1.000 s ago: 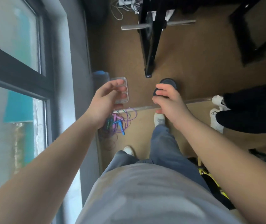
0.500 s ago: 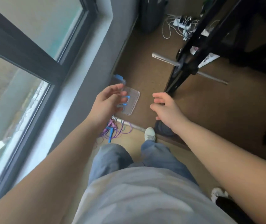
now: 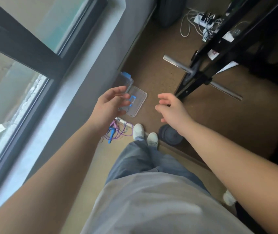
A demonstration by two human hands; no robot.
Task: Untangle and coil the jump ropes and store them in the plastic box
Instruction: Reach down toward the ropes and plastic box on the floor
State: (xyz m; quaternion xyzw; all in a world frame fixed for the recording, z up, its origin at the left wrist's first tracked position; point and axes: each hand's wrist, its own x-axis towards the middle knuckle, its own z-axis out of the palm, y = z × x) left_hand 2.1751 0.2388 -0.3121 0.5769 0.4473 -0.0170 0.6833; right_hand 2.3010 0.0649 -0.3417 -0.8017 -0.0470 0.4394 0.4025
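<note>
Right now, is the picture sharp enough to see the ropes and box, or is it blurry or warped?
Head view: left hand and right hand smeared by motion; jump ropes soft, colours readable; clear box faint against the grey wall; forearms stretched large by the wide lens; daylight from the window, no harsh glare.

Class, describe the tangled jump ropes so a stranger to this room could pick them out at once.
Follow the grey wall under the big window down to the floor. At its foot, beside the white shoe and short of the clear plastic lid, lie the jump ropes. Only they are a tangle of thin purple cord with blue and pink handles.
</note>
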